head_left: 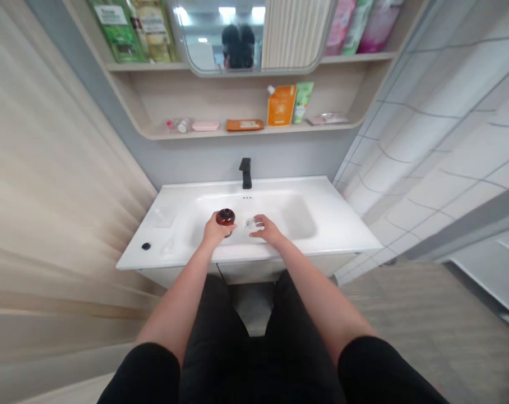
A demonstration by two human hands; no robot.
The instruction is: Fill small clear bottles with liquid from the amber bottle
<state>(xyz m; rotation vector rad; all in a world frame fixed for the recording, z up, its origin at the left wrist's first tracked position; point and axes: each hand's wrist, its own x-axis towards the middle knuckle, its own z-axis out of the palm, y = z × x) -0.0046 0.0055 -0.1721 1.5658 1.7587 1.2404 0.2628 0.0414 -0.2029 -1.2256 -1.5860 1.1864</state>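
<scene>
Over the white sink basin (299, 216) I have both hands raised side by side. My left hand (212, 231) is closed around a brown bottle (226, 217) seen from above, its top dark and round. To its right, my right hand (268, 229) grips a small clear cup (253, 225) by its right side. A narrow gap separates the bottle from the cup. Whether the cup holds any liquid I cannot tell. On the counter's left side lies a small black round cap (146, 246).
A black faucet (246, 173) stands behind the basin. Faint clear items lie on the counter's (137, 259) left part. Above, a shelf (187, 134) bears an orange pouch (281, 105), a green tube (302, 102) and small items, beneath a mirror (221, 36). A curtain hangs at left.
</scene>
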